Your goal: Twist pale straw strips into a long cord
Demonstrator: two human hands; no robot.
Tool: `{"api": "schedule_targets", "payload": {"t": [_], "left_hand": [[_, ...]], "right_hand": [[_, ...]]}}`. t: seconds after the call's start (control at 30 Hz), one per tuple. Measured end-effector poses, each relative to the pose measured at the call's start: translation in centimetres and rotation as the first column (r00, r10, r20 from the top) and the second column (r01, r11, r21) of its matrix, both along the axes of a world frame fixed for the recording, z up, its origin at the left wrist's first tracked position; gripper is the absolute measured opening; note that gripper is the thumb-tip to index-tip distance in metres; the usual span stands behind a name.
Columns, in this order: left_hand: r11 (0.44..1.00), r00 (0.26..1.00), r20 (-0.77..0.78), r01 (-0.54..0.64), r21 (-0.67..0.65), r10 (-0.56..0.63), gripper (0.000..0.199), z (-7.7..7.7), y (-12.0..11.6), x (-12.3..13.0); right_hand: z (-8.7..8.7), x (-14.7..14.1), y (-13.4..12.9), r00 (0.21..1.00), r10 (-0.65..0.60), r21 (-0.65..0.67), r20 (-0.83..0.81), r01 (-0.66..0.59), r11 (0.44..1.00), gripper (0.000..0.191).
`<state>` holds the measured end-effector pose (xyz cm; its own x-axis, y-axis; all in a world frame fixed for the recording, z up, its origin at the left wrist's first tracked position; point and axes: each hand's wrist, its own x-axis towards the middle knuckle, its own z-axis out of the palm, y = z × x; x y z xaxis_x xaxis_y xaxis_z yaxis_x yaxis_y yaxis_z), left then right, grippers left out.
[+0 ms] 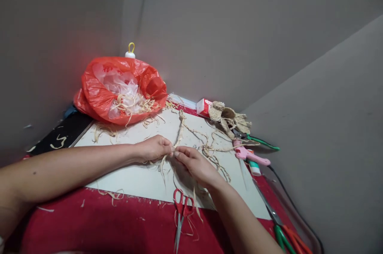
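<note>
My left hand (156, 148) and my right hand (194, 163) meet over the white board (101, 174), fingertips pinched together on a pale straw braid (180, 128). The finished-looking length of the braid runs away from me toward the back of the board. Loose straw ends (162, 170) hang down below my fingers. To the right of the braid lies a tangle of thin twisted cord (206, 148). Nearer to me, red-handled scissors (180, 210) lie across the board's front edge, blades toward me.
A red plastic bag (98, 106) with straw stands back left. At the right lie woven straw pieces (229, 116), a pink glue gun (248, 155) with a black cord, green-handled pliers (263, 142) and large shears (278, 222). Grey walls enclose the red-covered table (119, 226).
</note>
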<state>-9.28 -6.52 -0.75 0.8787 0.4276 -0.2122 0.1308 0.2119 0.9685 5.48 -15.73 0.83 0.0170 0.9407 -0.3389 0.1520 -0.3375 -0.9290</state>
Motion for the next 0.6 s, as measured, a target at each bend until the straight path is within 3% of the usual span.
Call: {"api": "schedule_targets", "payload": {"t": [0.23, 0.4, 0.6], "left_hand": [[0.970, 0.968, -0.087, 0.226, -0.087, -0.234, 0.028, 0.4, 0.3, 0.0], [0.979, 0.966, -0.158, 0.198, -0.042, -0.202, 0.024, 0.7, 0.1, 0.2], [0.967, 0.968, -0.161, 0.215, 0.137, -0.192, 0.027, 0.7, 0.0, 0.3]], "right_hand": [[-0.6, 0.8, -1.2, 0.997, 0.044, -0.015, -0.068, -0.045, 0.999, 0.024], [-0.8, 1.2, -1.0, 0.978, 0.041, -0.129, -0.206, -0.068, 0.989, 0.023], [-1.0, 0.9, -0.7, 0.940, 0.021, -0.173, -0.342, -0.085, 0.981, 0.030]]}}
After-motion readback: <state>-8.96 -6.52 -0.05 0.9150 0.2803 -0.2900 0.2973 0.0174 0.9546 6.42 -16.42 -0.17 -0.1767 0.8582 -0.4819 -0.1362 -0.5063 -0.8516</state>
